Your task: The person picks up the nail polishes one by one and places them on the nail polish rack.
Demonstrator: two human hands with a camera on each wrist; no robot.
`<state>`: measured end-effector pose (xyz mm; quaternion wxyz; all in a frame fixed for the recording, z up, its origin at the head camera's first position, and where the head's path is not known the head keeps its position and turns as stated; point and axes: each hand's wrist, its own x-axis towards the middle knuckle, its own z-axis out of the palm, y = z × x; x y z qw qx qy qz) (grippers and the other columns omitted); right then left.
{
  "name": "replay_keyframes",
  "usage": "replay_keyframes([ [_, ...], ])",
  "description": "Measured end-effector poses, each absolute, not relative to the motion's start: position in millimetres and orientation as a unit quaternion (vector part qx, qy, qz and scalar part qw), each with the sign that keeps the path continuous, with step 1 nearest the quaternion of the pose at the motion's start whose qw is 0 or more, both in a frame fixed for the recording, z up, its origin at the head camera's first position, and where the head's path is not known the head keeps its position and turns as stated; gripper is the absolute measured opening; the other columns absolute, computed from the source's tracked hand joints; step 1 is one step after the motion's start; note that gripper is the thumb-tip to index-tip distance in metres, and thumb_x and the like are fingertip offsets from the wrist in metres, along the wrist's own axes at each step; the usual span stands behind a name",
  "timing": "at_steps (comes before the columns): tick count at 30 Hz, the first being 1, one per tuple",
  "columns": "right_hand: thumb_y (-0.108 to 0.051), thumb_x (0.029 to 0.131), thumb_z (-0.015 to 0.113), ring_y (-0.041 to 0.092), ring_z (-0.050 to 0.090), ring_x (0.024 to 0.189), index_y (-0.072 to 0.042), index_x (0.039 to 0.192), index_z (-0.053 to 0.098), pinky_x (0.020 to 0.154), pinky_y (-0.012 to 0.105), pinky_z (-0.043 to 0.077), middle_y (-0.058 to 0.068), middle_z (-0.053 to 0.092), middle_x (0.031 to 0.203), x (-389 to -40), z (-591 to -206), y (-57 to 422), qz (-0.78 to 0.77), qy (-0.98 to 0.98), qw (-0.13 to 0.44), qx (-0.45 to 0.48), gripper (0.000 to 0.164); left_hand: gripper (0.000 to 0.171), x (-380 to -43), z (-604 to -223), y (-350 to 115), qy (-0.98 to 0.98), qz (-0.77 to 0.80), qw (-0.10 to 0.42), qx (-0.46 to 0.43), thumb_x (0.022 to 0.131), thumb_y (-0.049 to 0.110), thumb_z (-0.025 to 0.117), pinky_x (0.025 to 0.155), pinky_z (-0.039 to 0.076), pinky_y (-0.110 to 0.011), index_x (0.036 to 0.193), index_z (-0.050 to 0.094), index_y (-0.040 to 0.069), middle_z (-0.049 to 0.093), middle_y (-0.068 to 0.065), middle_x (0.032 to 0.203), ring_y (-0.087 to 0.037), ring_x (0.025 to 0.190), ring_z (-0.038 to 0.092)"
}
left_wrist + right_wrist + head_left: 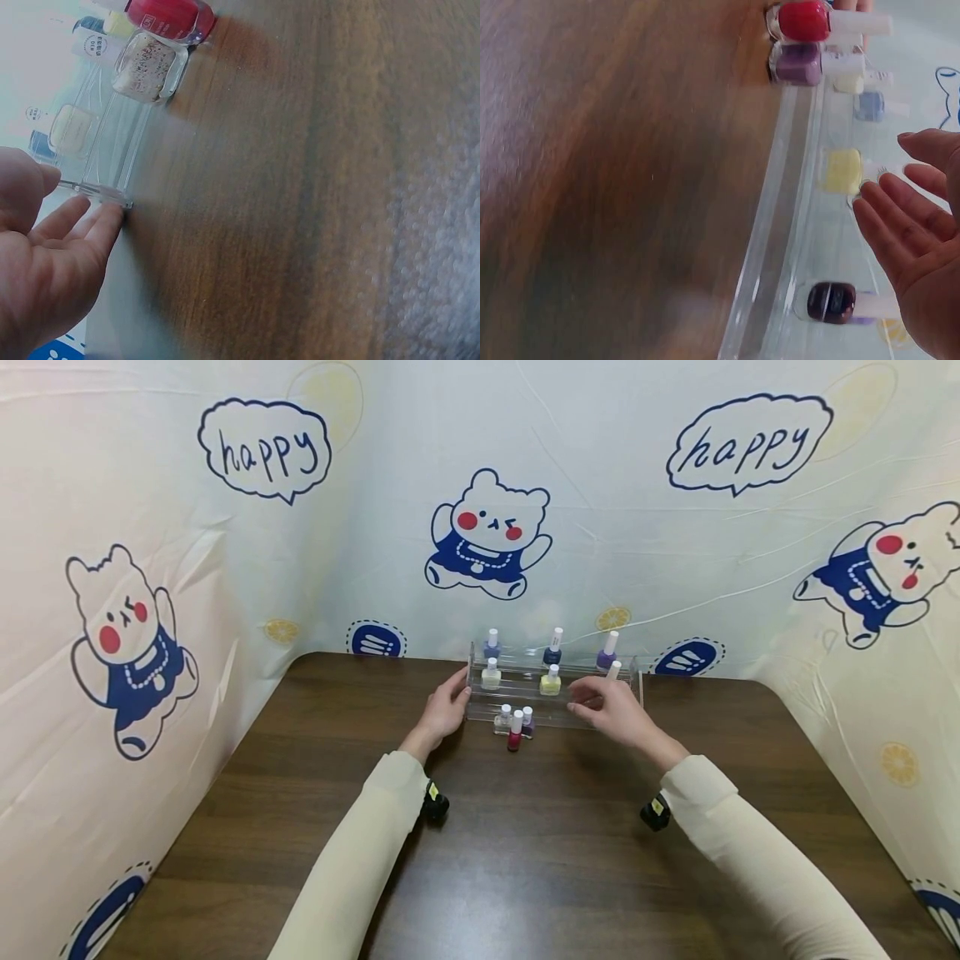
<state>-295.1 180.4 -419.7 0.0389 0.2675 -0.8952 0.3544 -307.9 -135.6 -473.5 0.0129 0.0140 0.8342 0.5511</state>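
Observation:
A clear tiered rack (566, 720) stands at the far side of the table. My left hand (444, 710) holds its left end panel, thumb on one side and fingertips on the other. Over the rack's right part is my right hand (613, 708), fingers loosely extended, holding nothing. Its fingertips are close to a yellow nail polish bottle (843, 171) on the middle tier. Near its palm stands a dark polish bottle (831, 303), mostly hidden in the head view. A pale polish bottle (491, 677) occupies the middle tier's left side.
Blue-grey (492, 648), navy (552, 655) and purple (607, 657) bottles line the top tier. Clustered at the rack's front are a red bottle (514, 740), a glitter bottle (144, 69) and a dusky purple bottle (799, 64). A printed curtain (615, 552) hangs behind the table.

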Motion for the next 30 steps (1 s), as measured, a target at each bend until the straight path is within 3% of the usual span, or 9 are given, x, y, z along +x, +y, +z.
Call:
replay_keyframes([
  [30, -0.002, 0.092, 0.074, 0.027, 0.072, 0.099, 0.004, 0.120, 0.069, 0.087, 0.034, 0.060, 0.018, 0.073, 0.111, -293.6, -436.9, 134.0, 0.403, -0.867, -0.004, 0.292, 0.028, 0.052, -310.4, -476.6, -135.1, 0.834, 0.552, 0.002, 0.020, 0.110, 0.016, 0.047, 0.120, 0.032, -0.048, 0.160, 0.037, 0.023, 0.051, -0.012, 0.154, -0.032, 0.143, 0.044],
])
